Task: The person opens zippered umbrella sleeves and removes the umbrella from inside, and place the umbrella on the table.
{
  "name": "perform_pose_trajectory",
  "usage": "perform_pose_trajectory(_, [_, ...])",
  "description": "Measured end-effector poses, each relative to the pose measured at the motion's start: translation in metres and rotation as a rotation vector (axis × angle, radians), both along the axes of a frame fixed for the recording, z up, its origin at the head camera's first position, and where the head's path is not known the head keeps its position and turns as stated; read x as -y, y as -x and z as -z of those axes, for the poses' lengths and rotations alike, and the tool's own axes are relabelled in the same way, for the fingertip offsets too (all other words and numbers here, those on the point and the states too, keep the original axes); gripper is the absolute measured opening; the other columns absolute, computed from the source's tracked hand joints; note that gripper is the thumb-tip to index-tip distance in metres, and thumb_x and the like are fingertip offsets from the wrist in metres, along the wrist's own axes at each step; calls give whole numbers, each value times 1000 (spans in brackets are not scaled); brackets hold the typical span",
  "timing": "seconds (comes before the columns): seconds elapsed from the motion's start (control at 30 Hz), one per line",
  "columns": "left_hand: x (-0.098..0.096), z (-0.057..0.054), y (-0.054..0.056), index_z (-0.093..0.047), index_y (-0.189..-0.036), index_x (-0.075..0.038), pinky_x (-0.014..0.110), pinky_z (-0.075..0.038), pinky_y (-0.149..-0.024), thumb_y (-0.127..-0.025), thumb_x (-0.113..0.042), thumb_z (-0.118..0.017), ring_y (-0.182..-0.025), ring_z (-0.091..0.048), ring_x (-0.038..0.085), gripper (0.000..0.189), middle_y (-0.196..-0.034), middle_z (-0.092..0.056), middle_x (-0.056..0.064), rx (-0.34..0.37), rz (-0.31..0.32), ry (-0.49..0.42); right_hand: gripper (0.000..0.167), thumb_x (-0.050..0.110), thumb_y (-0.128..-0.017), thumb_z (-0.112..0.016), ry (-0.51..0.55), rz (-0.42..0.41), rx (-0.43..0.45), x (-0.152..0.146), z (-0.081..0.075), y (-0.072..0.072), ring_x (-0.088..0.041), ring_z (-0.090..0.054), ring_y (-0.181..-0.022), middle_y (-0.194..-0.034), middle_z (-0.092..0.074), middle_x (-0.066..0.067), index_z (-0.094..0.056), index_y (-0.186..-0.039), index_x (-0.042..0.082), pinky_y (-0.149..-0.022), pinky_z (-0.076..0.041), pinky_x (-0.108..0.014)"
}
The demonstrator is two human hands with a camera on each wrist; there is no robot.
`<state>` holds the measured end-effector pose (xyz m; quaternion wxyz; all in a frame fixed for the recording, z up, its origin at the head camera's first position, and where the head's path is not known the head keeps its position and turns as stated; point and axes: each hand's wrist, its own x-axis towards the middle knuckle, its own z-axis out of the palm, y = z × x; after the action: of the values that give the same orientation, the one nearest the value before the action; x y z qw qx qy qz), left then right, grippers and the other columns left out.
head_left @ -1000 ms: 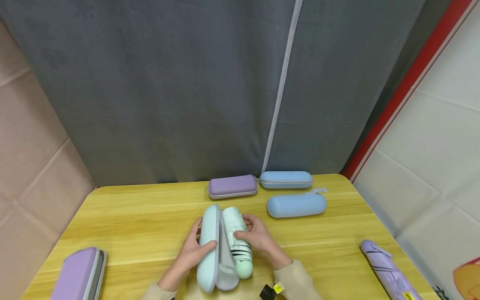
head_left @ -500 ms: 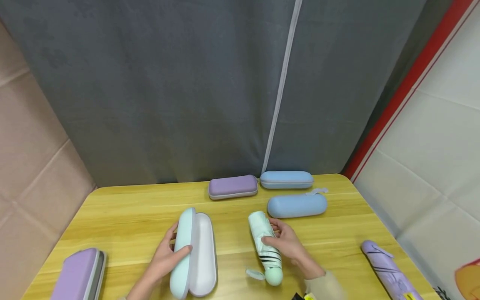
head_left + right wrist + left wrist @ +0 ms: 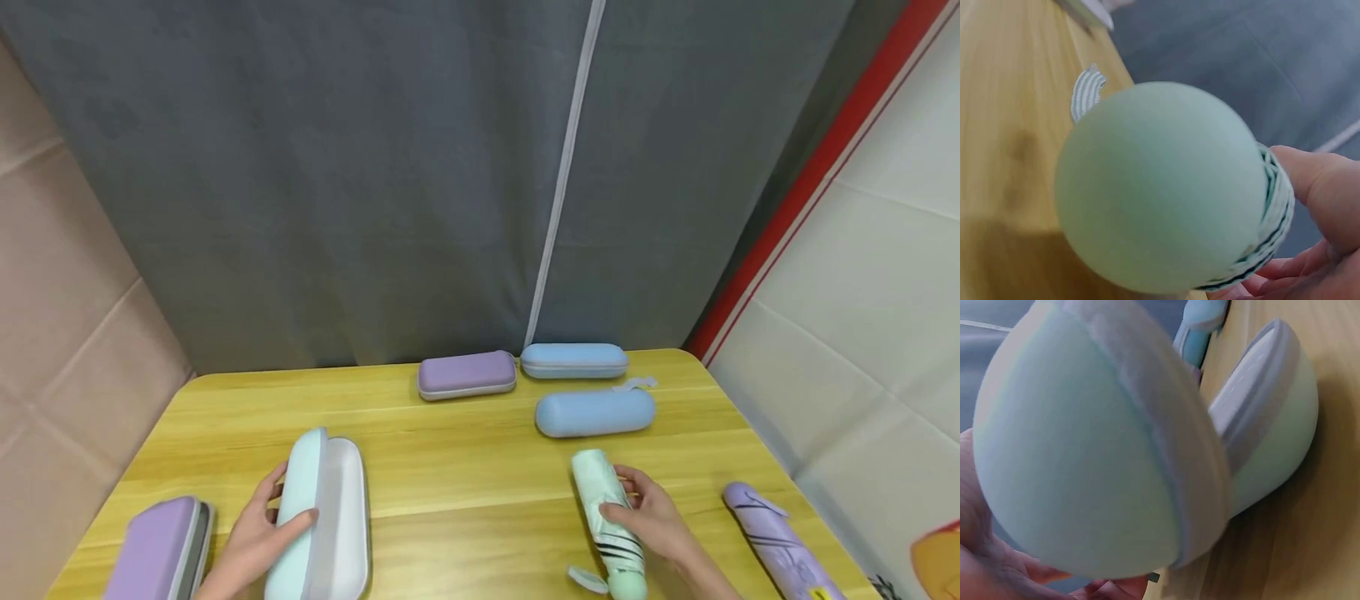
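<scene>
A mint-green hard case (image 3: 296, 508) stands unzipped at the left of the table, its pale inside facing right. My left hand (image 3: 255, 537) grips its raised half from the outer side, thumb over the edge. Seen from its end in the left wrist view, the case's lower half (image 3: 1279, 437) spreads away along the wood. To the right, my right hand (image 3: 656, 521) holds a folded mint umbrella (image 3: 603, 500) with black stripes, thumb on top and fingers round the far side. Its rounded handle end (image 3: 1160, 187) fills the right wrist view, and a wrist strap (image 3: 1088, 94) hangs beside it.
Along the back of the wooden table (image 3: 435, 458) lie a purple case (image 3: 467, 374), a blue case (image 3: 574, 360) and a rounded blue case with a strap (image 3: 595, 412). Another purple case (image 3: 153, 546) stands front left. A purple folded umbrella (image 3: 780, 542) lies right.
The mint umbrella has come out of the case and moved right in my right hand. My left hand has carried the case leftward, and its inside now shows bare.
</scene>
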<state>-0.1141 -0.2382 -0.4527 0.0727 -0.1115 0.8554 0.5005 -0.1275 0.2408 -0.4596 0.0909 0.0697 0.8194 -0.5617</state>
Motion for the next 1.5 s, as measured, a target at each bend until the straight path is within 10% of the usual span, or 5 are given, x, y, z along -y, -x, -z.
perform_pose_trajectory(0.6, [56, 6, -19, -27, -135, 14, 44, -45, -68, -69, -33, -78, -91, -49, 40, 96, -110, -42, 34, -206, 44, 511, 79, 22, -81, -72, -526, -64, 0, -104, -1, -21, -50, -49, -105, -120, -43, -41, -27, -134, -15, -77, -49, -46])
perform_pose_trajectory(0.83, [66, 5, -21, -18, -139, 13, 61, -43, -70, -69, -38, -79, -94, -43, 55, 106, -113, -29, 44, -166, 58, 575, 70, 14, -69, -80, -703, -57, -183, -118, 1, -28, -27, -60, -86, -103, -62, -26, -41, -122, -10, -65, -47, -30])
perform_pose_trajectory(1.5, [88, 21, -26, -25, -131, 11, 56, -44, -61, -56, -36, -86, -84, -49, 50, 107, -110, -32, 38, -242, 6, 752, 83, 26, -71, -79, -761, -99, 5, -151, 3, -28, -48, -52, -99, -112, -48, -38, -34, -123, -21, -75, -47, -50])
